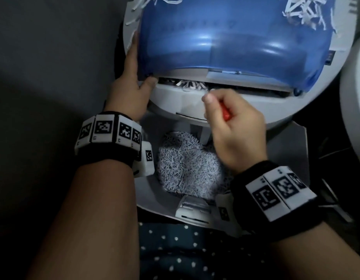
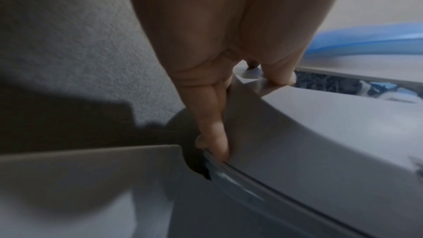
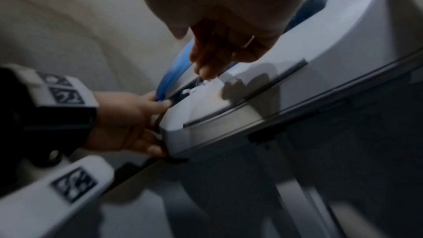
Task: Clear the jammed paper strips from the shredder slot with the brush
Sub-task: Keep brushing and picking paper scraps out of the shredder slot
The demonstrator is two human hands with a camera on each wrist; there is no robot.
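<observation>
Shredder body [image 1: 171, 98] pale grey; its cover [image 1: 225, 43] translucent blue; brush handle [image 1: 225, 113] red. Paper strips [image 1: 191, 84] white; wristbands [image 1: 108, 142] black with black-and-white square markers; fabric [image 1: 175, 255] dark with white dots.

You can see only a red sliver of the brush [image 1: 225, 113] inside the right hand [image 1: 235, 126] at centre frame in the head view; its bristles are hidden behind the fingers, and whether they touch the strips [image 1: 190, 84] in the slot [image 1: 245, 87] cannot be told. The shredder [image 1: 195, 102] is cut off by the top and right edges. In the right wrist view the right hand [image 3: 219, 42] is dark and blurred at top centre, so the brush cannot be made out there.
</observation>
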